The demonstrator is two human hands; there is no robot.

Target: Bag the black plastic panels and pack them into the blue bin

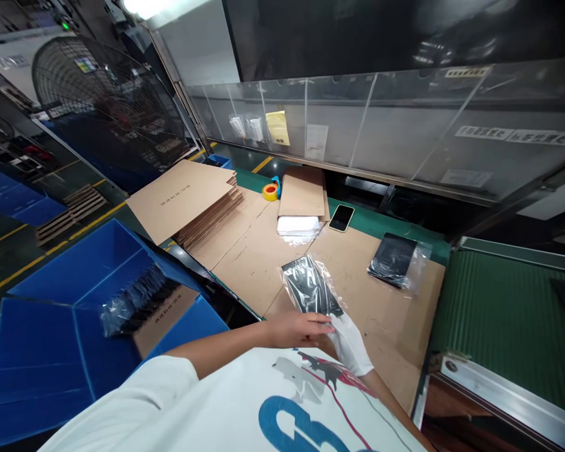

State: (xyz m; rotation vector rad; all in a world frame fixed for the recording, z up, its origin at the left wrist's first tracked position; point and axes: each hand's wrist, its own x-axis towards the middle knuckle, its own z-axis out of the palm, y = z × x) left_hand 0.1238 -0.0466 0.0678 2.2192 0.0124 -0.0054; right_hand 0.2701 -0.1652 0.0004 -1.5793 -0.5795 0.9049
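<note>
R hand fingers grip bagged pack, near edge; L hand fingers open; cardboard alongside.

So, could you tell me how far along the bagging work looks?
It looks partway along. Seemingly done: the row of bagged dark pieces in the blue bin. In hand: a flat dark packet in clear plastic, at the bare left hand and gloved right hand. Possibly left: the dark stack at the right, though I cannot tell whether its pieces are finished.
</note>
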